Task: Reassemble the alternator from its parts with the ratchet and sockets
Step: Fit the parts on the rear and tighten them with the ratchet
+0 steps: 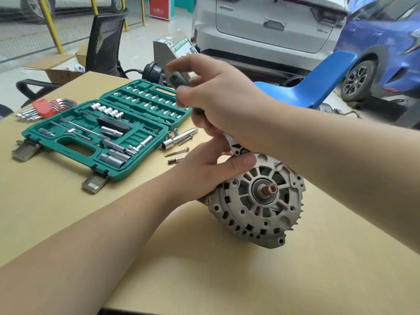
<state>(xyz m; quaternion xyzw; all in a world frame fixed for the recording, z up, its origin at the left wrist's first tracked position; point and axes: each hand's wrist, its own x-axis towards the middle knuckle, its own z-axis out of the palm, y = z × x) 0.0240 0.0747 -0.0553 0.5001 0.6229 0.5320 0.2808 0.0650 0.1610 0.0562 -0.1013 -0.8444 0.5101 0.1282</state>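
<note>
The grey alternator [259,203] lies tilted on the tan table [68,212], its shaft end facing me. My left hand [216,169] grips its upper left edge, thumb pressed on the housing near a mounting ear. Above it, my right hand [218,98] holds a dark green tool handle [176,79] by the fingers; the tool's lower end is hidden behind both hands. Loose sockets and an extension [179,138] lie beside long bolts [177,152] and a bit [175,159] on the table.
An open green socket case [75,151] with several sockets and bits sits at the left, red-held hex keys [44,109] behind it. A blue chair [318,80], a black mesh chair [104,42] and parked cars stand beyond the table.
</note>
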